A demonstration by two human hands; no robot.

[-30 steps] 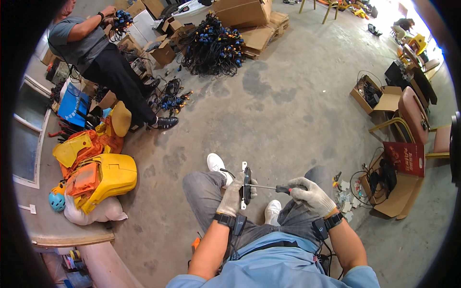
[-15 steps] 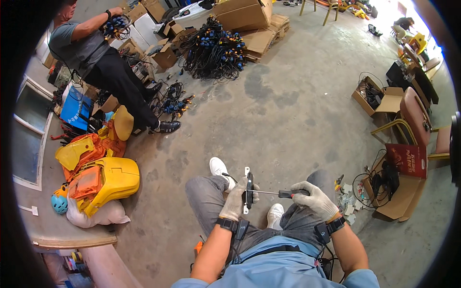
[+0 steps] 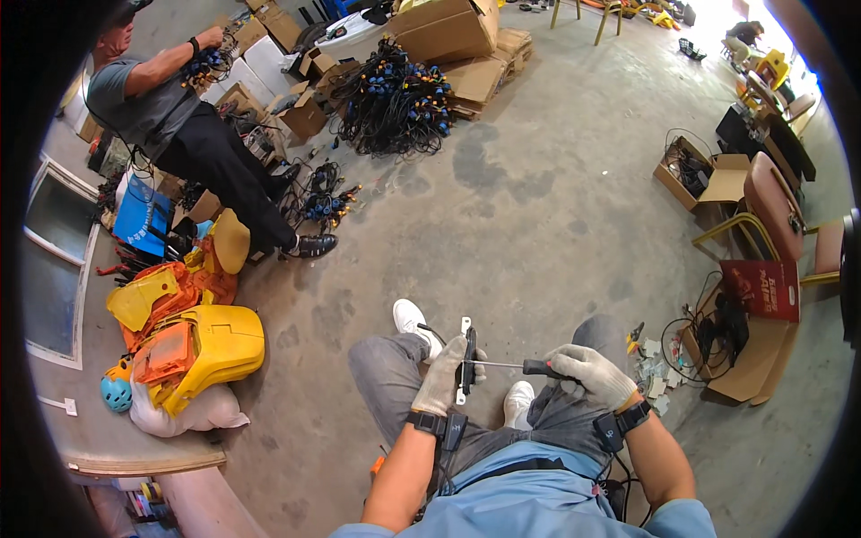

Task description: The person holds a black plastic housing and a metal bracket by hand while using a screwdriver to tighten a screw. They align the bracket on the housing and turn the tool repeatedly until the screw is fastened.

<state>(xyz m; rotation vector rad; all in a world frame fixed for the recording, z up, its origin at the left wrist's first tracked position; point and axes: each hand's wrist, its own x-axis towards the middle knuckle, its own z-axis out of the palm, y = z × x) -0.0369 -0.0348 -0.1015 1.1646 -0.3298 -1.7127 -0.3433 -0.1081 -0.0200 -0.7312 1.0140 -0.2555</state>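
Over my lap, my left hand point(image 3: 440, 381), in a pale knit work glove, is closed round a narrow black part with white tabbed ends point(image 3: 466, 348). It is held roughly upright; its exact kind I cannot make out. My right hand point(image 3: 592, 375), gloved the same way, grips the black-and-red handle of a screwdriver point(image 3: 541, 368). Its thin metal shaft points left, and the tip meets the black part near my left fingers. The contact point itself is too small to see clearly.
Yellow and orange plastic shells point(image 3: 215, 345) are heaped at left. A person point(image 3: 170, 117) stands beyond them, holding cables. A big tangle of black cables point(image 3: 390, 103) lies by flattened cardboard point(image 3: 480, 81). On the right are a chair point(image 3: 773, 211), an open carton point(image 3: 753, 363) and white scraps point(image 3: 655, 381).
The view has shifted slightly. My hands keep the same hold, with the screwdriver still against the black part. The standing person's hands have moved a little with the cables.
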